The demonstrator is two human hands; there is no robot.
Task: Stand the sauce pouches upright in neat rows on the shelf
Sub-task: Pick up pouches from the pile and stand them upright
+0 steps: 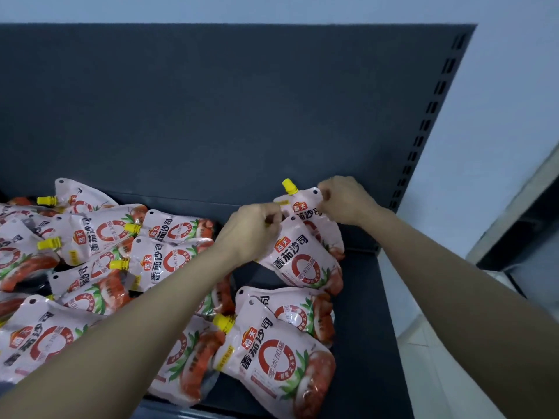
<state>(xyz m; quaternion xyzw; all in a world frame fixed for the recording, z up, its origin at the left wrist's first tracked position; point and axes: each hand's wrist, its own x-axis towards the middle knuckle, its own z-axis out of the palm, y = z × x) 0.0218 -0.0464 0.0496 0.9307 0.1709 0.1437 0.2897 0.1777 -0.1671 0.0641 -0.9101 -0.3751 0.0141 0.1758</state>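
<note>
Both hands work at the far right of a dark shelf (357, 343), where two pink sauce pouches stand roughly upright, one close behind the other. The left hand (252, 228) has its fingers curled closed on the top left corner of the front pouch (299, 261), which leans a little to the left. The right hand (344, 199) is closed in a pinch on the top right corner of the rear pouch (305, 207), whose yellow cap (289, 186) sticks up just left of that hand. The rear pouch stands near the dark back panel (211, 110) of the shelf.

Near these two, at the right front of the shelf, a lying pouch (272, 364) rests flat with its yellow spout pointing to the far left, partly covering another pouch behind it. To the left, a loose heap of pouches (99, 246) lies flat and overlapping, spouts pointing in different directions, and the left forearm crosses over some of them. A slotted upright (423, 128) runs along the right edge of the back panel
</note>
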